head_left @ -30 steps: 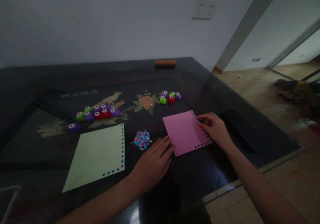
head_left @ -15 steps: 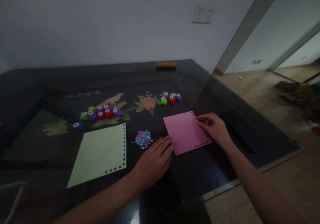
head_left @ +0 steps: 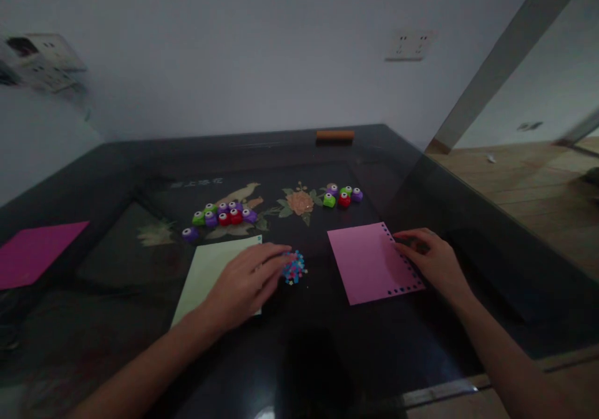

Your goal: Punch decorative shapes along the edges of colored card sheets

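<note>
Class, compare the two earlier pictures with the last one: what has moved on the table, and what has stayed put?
The left hand left the pink sheet and moved left; it now lies over the pale green sheet, fingertips at the confetti pile. It grips nothing. The camera view also swung left. The right hand stayed on the pink sheet's punched edge; the sheets and small punches kept their places.

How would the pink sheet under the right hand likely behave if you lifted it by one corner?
The pink sheet lies thin and flat on the table, so it would probably droop and feel very light. Holes punched along two edges may let it tear there. On the glossy top it could slide unless the right hand pins it.
</note>
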Tool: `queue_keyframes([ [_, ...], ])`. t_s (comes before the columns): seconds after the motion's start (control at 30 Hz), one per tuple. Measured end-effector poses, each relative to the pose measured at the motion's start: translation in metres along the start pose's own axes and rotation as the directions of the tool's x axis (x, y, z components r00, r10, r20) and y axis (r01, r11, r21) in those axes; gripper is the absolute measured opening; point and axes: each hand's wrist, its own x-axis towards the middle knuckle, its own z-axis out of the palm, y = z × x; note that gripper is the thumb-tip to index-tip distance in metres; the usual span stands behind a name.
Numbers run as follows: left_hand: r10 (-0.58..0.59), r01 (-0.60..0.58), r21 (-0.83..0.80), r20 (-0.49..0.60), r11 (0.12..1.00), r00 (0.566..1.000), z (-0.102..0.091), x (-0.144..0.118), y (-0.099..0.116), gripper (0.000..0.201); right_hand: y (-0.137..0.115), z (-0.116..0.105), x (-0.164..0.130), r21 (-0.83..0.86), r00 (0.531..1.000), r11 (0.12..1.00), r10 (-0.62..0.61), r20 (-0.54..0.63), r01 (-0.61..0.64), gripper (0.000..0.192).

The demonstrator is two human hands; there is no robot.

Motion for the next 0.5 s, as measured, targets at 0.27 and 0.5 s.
queue_keyframes([
  [0.27, -0.441, 0.437, 0.091, 0.029, 0.895, 0.897, -0.022, -0.071, -0.105, 0.029, 0.005, -0.001, 0.001, 0.023, 0.999, 0.999, 0.05, -0.012, -0.05, 0.036],
  [0.5, -0.438, 0.431, 0.077, 0.162, 0.899, 0.884, -0.029, -0.07, -0.096, 0.037, 0.015, 0.001, 0.005, 0.045, 0.995, 0.996, 0.084, -0.047, -0.081, 0.035],
])
